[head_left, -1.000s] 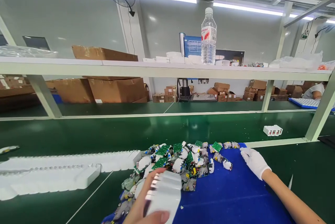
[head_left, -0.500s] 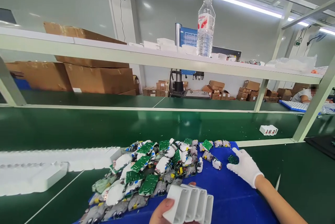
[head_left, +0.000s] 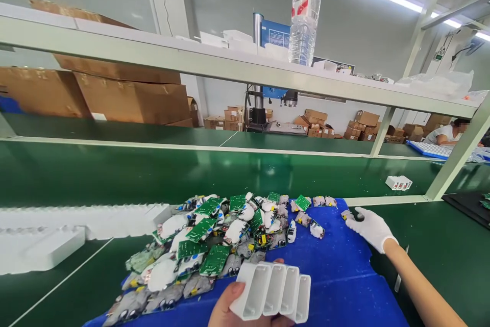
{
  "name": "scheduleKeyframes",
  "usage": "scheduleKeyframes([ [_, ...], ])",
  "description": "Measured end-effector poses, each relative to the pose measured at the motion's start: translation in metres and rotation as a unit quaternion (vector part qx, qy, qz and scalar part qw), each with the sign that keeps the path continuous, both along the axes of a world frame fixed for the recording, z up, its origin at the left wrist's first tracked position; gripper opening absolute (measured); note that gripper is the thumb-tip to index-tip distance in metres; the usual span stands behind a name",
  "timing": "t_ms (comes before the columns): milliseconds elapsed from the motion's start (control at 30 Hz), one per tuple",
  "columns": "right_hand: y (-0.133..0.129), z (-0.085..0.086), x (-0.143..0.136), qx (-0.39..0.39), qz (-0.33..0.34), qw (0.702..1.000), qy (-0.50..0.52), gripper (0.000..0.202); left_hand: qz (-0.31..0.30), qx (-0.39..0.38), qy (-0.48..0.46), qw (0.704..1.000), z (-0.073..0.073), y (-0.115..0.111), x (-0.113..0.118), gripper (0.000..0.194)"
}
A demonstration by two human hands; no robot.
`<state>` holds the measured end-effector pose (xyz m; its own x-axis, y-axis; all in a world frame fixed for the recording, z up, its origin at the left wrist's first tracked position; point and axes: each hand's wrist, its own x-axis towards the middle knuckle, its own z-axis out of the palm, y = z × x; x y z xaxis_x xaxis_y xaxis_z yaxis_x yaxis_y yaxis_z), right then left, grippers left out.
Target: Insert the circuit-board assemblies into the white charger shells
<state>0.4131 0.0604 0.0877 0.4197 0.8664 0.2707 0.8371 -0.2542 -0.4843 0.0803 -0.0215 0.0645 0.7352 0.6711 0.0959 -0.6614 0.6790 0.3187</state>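
Observation:
My bare left hand [head_left: 225,306] is wrapped round a row of several white open-ended plastic housings [head_left: 256,291], with the hollow ends facing me. In a white glove, my right hand [head_left: 369,227] reaches to the right edge of the blue mat [head_left: 329,276]. Its thumb and fingertips pinch a small circuit board [head_left: 346,215], whose grey-coated component side shows. Left of it lies a pile of circuit boards [head_left: 214,260], some green side up, others with white or grey coating up. A few loose boards [head_left: 317,229] lie between the pile and the gloved hand.
Long rows of white housings [head_left: 115,222] stand at the left. A small white block of housings [head_left: 398,182] sits at the far right. Above the green bench [head_left: 172,169], a shelf [head_left: 214,64] carries a water bottle [head_left: 304,16]. Another person [head_left: 444,135] sits at the back right.
The circuit board by my right hand showed its green side before and now shows its grey side. That hand has moved slightly right and up. My view has tilted down a little.

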Motion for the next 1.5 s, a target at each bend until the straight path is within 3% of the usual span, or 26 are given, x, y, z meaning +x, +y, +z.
scheduleKeyframes([
  [167, 0.006, -0.001, -0.017, -0.006, 0.051, 0.999, 0.005, 0.022, 0.0, -0.025, 0.001, 1.0, 0.002, 0.0, -0.001, 0.047],
  [333, -0.02, 0.015, -0.035, 0.087, 0.166, 0.982, -0.005, 0.023, 0.014, -0.025, 0.007, 1.0, 0.004, -0.003, 0.0, 0.046],
  [567, -0.087, 0.017, -0.083, 0.216, 0.408, 0.886, -0.051, 0.029, 0.05, -0.007, -0.031, 0.998, 0.002, -0.001, -0.002, 0.05],
  [733, -0.095, 0.017, -0.107, 0.253, 0.506, 0.819, -0.094, 0.029, 0.057, 0.021, -0.068, 0.996, 0.003, -0.003, -0.002, 0.048],
  [867, -0.091, 0.022, -0.108, 0.255, 0.523, 0.804, -0.122, 0.026, 0.055, 0.032, -0.081, 0.995, 0.003, -0.001, -0.001, 0.049],
  [1033, -0.091, 0.026, -0.102, 0.239, 0.515, 0.81, -0.145, 0.024, 0.091, 0.034, -0.05, 0.994, 0.005, -0.002, 0.001, 0.065],
  [1167, -0.092, 0.019, -0.108, 0.238, 0.496, 0.822, -0.151, 0.027, 0.103, 0.032, -0.03, 0.994, 0.007, -0.003, 0.002, 0.075],
  [1400, -0.096, 0.006, -0.12, 0.254, 0.443, 0.85, -0.134, 0.015, 0.108, 0.045, -0.018, 0.993, 0.006, -0.002, 0.001, 0.075],
  [1500, -0.097, 0.01, -0.114, 0.265, 0.447, 0.846, -0.123, 0.024, 0.103, 0.037, -0.02, 0.994, 0.006, -0.004, 0.001, 0.072],
])
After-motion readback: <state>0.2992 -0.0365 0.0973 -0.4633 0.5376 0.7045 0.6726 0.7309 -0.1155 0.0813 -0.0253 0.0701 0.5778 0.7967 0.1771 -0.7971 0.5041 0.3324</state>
